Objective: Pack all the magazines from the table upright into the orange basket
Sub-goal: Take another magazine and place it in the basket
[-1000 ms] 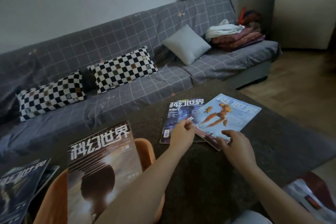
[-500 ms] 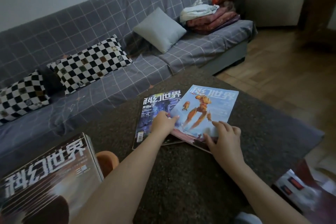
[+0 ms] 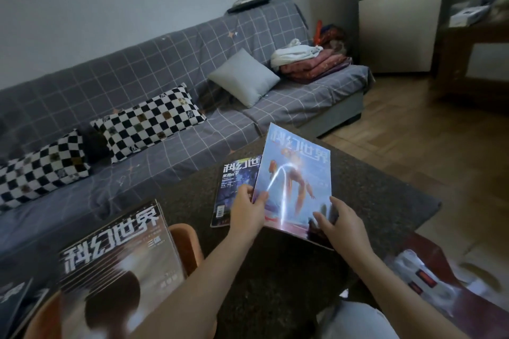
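Observation:
A light-blue magazine [image 3: 296, 181] with an orange figure on its cover is tilted up off the dark table [image 3: 371, 190]. My left hand [image 3: 248, 208] grips its lower left edge and my right hand [image 3: 340, 221] grips its lower right corner. A dark-blue magazine [image 3: 237, 181] lies flat on the table beneath and to the left of it. At the lower left, the orange basket [image 3: 184, 245] holds an upright magazine [image 3: 115, 264] with a dark cover and white characters. More magazines [image 3: 13, 303] show at the far left edge.
A grey checked sofa [image 3: 165, 91] with checkered and grey pillows runs behind the table. Folded cloths sit on its right end. A red stool with a white packet [image 3: 424, 281] stands at the lower right. Wooden floor [image 3: 440, 132] lies to the right.
Both hands have lifted the light-blue magazine from lying flat over the dark-blue one to a raised tilt. The view shifted back to the left, showing more of the basket.

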### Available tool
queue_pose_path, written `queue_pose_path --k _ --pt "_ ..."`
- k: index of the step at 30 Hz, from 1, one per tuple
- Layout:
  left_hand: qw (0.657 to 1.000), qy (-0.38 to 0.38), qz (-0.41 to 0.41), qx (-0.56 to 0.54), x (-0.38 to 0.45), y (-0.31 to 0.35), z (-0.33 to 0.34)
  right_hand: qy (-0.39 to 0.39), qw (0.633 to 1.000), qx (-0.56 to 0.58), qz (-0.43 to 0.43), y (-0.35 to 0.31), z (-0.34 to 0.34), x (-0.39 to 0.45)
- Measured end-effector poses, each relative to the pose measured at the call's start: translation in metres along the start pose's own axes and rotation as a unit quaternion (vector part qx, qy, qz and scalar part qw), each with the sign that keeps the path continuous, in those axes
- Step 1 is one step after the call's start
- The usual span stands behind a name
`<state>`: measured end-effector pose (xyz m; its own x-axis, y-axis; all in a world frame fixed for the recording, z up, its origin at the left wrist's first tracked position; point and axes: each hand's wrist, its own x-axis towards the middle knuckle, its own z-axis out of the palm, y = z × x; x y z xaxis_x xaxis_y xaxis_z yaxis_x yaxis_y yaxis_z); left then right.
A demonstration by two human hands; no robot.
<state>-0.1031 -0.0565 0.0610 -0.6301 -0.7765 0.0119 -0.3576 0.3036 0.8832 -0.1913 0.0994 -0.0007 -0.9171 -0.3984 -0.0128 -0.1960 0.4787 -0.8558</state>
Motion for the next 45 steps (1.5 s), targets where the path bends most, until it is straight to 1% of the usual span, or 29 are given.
queue_pose_path --k 4,6,9,13,16,19,22,25,28,32,35,38,40,42,45 --pt "0.998 0.043 0.04 -0.013 -0.034 0.004 -0.036 -0.017 0.992 0.127 0.017 -0.016 -0.005 -0.017" --pt "0.997 0.064 0.045 -0.011 -0.05 0.002 -0.056 -0.028 0.984 0.177 0.025 -0.027 -0.005 -0.023" --pt "0.994 0.095 0.048 -0.017 -0.072 -0.005 -0.088 -0.076 0.963 0.253 0.047 -0.05 -0.006 -0.037" --pt "0.991 0.115 0.035 -0.064 -0.096 -0.026 -0.13 -0.14 0.94 0.312 0.021 -0.081 0.004 -0.062" --pt "0.984 0.131 0.05 -0.108 -0.114 -0.043 -0.16 -0.174 0.922 0.347 0.0 -0.101 0.021 -0.079" --pt "0.975 0.149 0.016 -0.161 -0.129 -0.058 -0.187 -0.202 0.911 0.359 -0.016 -0.12 0.04 -0.092" --pt "0.971 0.16 -0.016 -0.179 -0.141 -0.073 -0.211 -0.217 0.911 0.349 -0.035 -0.135 0.059 -0.104" --pt "0.969 0.169 -0.027 -0.18 -0.152 -0.083 -0.231 -0.23 0.913 0.331 -0.06 -0.144 0.078 -0.114" --pt "0.971 0.198 -0.034 -0.13 -0.157 -0.092 -0.245 -0.237 0.923 0.288 -0.092 -0.152 0.098 -0.122" --pt "0.971 0.224 -0.062 -0.052 -0.158 -0.101 -0.255 -0.23 0.944 0.197 -0.129 -0.161 0.124 -0.127" --pt "0.967 0.233 -0.104 0.008 -0.159 -0.113 -0.254 -0.213 0.959 0.099 -0.161 -0.159 0.136 -0.125" --pt "0.965 0.225 -0.118 0.066 -0.158 -0.122 -0.253 -0.196 0.963 -0.005 -0.186 -0.155 0.143 -0.122" --pt "0.963 0.219 -0.132 0.083 -0.158 -0.125 -0.254 -0.184 0.958 -0.077 -0.207 -0.154 0.147 -0.122" --pt "0.96 0.226 -0.146 0.078 -0.16 -0.128 -0.254 -0.175 0.953 -0.099 -0.228 -0.153 0.15 -0.125" --pt "0.953 0.252 -0.149 0.084 -0.163 -0.13 -0.253 -0.165 0.946 -0.1 -0.259 -0.153 0.153 -0.129"
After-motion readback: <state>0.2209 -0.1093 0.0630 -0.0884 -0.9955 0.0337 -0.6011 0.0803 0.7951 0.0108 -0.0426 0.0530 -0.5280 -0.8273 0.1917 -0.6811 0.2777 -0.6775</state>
